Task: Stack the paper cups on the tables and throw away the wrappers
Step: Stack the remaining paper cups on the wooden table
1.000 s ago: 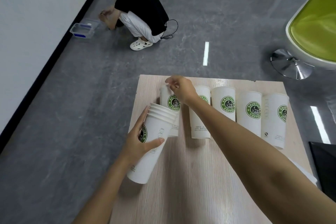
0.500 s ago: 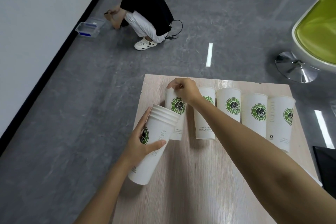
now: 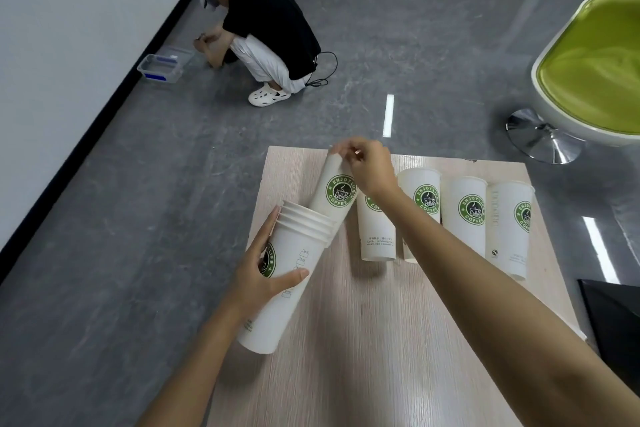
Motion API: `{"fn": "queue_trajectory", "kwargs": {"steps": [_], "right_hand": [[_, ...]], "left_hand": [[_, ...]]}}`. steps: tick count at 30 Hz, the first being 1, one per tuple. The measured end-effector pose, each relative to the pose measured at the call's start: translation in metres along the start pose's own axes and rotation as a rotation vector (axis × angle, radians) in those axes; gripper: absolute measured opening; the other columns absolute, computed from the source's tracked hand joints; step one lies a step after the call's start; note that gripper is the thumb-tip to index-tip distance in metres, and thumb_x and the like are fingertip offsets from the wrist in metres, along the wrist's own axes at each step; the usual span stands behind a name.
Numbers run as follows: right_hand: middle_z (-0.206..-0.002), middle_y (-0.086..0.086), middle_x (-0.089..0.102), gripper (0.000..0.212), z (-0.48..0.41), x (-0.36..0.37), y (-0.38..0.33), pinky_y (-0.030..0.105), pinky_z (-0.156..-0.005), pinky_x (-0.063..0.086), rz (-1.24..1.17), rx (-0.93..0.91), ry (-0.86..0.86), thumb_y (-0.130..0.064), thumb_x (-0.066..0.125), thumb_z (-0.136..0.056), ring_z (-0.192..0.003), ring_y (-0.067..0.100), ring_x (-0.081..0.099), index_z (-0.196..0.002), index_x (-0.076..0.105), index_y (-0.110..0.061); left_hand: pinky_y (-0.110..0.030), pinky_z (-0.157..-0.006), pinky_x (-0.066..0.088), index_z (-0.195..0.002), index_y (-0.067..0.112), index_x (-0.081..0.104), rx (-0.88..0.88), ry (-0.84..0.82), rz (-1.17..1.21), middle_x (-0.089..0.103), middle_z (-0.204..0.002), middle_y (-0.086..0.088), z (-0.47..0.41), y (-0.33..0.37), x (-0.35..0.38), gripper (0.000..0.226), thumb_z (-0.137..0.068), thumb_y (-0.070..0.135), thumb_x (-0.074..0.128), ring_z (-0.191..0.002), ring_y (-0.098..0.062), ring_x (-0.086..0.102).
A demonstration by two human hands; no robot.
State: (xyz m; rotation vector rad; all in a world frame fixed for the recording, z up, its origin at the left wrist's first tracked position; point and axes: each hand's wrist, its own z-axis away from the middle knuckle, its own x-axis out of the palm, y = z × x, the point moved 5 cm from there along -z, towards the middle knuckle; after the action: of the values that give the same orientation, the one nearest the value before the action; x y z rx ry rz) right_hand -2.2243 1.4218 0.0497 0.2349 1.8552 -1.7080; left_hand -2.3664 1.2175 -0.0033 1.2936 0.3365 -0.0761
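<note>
Head view: the right hand (image 3: 372, 168), pinching a paper cup (image 3: 337, 191) by its rim, has lifted it into the stack (image 3: 294, 263) the left hand (image 3: 258, 276) grips. Four cups (image 3: 467, 215) remain.

Bright even light, floor (image 3: 388, 111) glare strips, wide-angle bending, perhaps slight softness

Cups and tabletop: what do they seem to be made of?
Stack of cups and tilted cup: matte white paper, judging by thin nested walls, rolled rims and printed green logo. Tabletop: pale wood-grain laminate or veneer, faintly glossy; fine streaks show, but which one is unclear.
</note>
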Motion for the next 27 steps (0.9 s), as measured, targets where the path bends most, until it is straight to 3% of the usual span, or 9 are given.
{"fn": "queue_trajectory", "kwargs": {"steps": [4,8,11,16,22,27], "right_hand": [[-0.084,-0.005,0.064,0.022,0.009,-0.027,-0.017,0.006,-0.054,0.034,-0.038,-0.063,0.14,0.0,0.053,-0.091,-0.054,-0.008,0.049,-0.09,0.072,-0.011],[-0.083,-0.007,0.065,0.024,0.017,-0.054,-0.025,0.009,-0.052,0.033,-0.094,-0.097,0.262,0.0,0.053,-0.09,-0.051,-0.004,0.045,-0.086,0.071,-0.015],[-0.079,-0.007,0.064,0.025,0.025,-0.075,-0.028,0.008,-0.054,0.032,-0.156,-0.098,0.351,-0.001,0.053,-0.09,-0.053,-0.002,0.046,-0.086,0.07,-0.019],[-0.077,0.002,0.064,0.023,0.039,-0.096,-0.027,0.016,-0.055,0.035,-0.251,-0.083,0.377,-0.003,0.054,-0.09,-0.061,0.01,0.044,-0.084,0.07,-0.019],[-0.079,-0.001,0.064,0.023,0.062,-0.092,-0.021,0.014,-0.059,0.037,-0.317,-0.059,0.293,-0.003,0.054,-0.09,-0.069,0.012,0.048,-0.084,0.07,-0.018],[-0.092,0.014,0.069,0.024,0.081,-0.08,-0.015,0.024,-0.068,0.042,-0.379,-0.042,0.191,-0.004,0.053,-0.092,-0.077,0.019,0.052,-0.085,0.07,-0.019]], "left_hand": [[-0.021,-0.094,0.05,-0.141,0.064,0.022,-0.001,-0.02,-0.003,0.036,-0.15,0.028,0.006,0.003,0.003,0.106,-0.053,0.052,0.081,-0.128,0.002,0.048],[-0.003,-0.079,0.046,-0.143,0.061,0.022,-0.005,-0.038,-0.002,0.038,-0.143,0.033,0.014,0.006,0.007,0.106,-0.057,0.046,0.083,-0.118,0.017,0.047],[-0.004,-0.076,0.047,-0.143,0.061,0.022,-0.016,-0.05,0.002,0.04,-0.137,0.039,0.018,0.008,0.01,0.105,-0.067,0.029,0.087,-0.116,0.017,0.049],[-0.005,-0.08,0.047,-0.142,0.062,0.021,-0.009,-0.091,0.006,0.037,-0.132,0.051,0.022,0.014,0.017,0.106,-0.057,0.047,0.082,-0.117,0.019,0.047],[-0.007,-0.08,0.047,-0.145,0.058,0.021,0.006,-0.094,-0.025,0.039,-0.133,0.045,0.024,0.018,0.024,0.106,-0.071,0.021,0.087,-0.116,0.019,0.046],[-0.004,-0.077,0.047,-0.147,0.053,0.02,0.021,-0.107,-0.027,0.038,-0.132,0.042,0.027,0.023,0.03,0.105,-0.072,0.017,0.085,-0.112,0.023,0.047]]}}
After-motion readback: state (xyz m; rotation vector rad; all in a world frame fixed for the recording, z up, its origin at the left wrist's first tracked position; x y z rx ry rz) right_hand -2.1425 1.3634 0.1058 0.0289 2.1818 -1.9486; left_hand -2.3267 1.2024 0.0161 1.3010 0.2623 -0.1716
